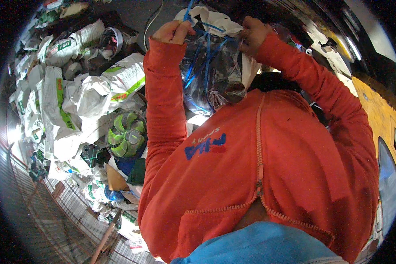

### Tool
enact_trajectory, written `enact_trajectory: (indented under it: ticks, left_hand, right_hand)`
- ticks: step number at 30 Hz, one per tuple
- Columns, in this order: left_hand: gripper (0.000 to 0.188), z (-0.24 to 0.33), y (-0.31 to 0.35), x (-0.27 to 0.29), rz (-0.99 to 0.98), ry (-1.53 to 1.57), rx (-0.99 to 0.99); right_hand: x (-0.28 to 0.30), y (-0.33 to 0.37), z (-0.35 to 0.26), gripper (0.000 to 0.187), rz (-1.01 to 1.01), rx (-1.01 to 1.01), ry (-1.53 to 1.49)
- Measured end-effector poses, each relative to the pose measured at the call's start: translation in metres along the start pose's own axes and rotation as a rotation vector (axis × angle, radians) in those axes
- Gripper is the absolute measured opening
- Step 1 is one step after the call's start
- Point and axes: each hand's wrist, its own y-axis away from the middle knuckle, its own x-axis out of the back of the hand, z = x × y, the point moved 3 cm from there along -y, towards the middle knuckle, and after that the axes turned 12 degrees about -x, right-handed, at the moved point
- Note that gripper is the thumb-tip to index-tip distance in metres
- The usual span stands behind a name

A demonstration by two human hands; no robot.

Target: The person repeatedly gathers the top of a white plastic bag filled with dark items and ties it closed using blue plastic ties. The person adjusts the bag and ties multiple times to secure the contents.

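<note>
My left hand (pixel 174 32) pinches a blue plastic string (pixel 188 11), which runs up from the fingertips. Its other strands cross the front of a bulky bundle (pixel 220 66) of dark stuff in shiny see-through plastic. White sack material (pixel 218 21) is bunched at the top of this bundle, between my hands. At the right side of that white edge, my right hand (pixel 254 34) is closed with its fingers curled in; what they grip is too dark to make out. Both arms, in red sleeves, reach up around the bundle, which hangs or stands close before my chest.
Filled white sacks (pixel 114 90) with green print pile up on the left. A fan with green blades (pixel 126 134) lies among them, near my left elbow. A brown piece of cardboard (pixel 115 178) sits lower down. On the right is a yellow panel (pixel 372 103).
</note>
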Motion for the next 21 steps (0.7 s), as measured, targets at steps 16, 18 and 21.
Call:
enact_trajectory:
  ticks: [16, 18, 21]
  left_hand:
    - [0.026, -0.012, 0.005, -0.003, 0.006, 0.02, 0.009]
    - [0.027, -0.004, 0.003, -0.002, 0.007, -0.21, -0.233]
    - [0.027, -0.009, 0.005, -0.002, 0.003, 0.057, 0.081]
  right_hand:
    - [0.0, -0.009, 0.007, 0.017, -0.201, -0.005, 0.257]
    - [0.003, -0.019, 0.008, 0.017, -0.351, -0.054, 0.23]
    - [0.005, -0.028, 0.008, 0.019, -0.528, -0.1, 0.282]
